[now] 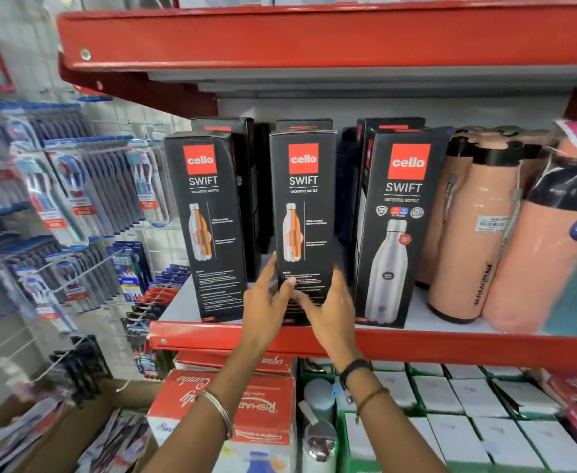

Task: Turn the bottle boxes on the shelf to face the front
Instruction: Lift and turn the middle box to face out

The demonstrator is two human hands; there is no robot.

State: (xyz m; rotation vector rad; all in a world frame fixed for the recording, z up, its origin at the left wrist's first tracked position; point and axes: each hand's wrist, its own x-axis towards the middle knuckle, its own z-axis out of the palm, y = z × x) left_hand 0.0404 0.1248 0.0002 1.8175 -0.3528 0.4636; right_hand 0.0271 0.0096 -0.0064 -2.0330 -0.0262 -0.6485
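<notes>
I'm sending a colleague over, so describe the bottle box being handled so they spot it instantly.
On the red shelf, three black boxes stand in the front row. It is the middle box, gripped low by the left hand and right hand.

Bottle boxes are showing as black printed cardboard with a slight sheen; shelf edge is reading as red painted metal, smooth and glossy. Peach flasks beside them are looking like smooth plastic under clear shiny wrap, with black plastic caps. Toothbrush packs are glinting as clear plastic blisters, hanging on thin metal wire hooks
</notes>
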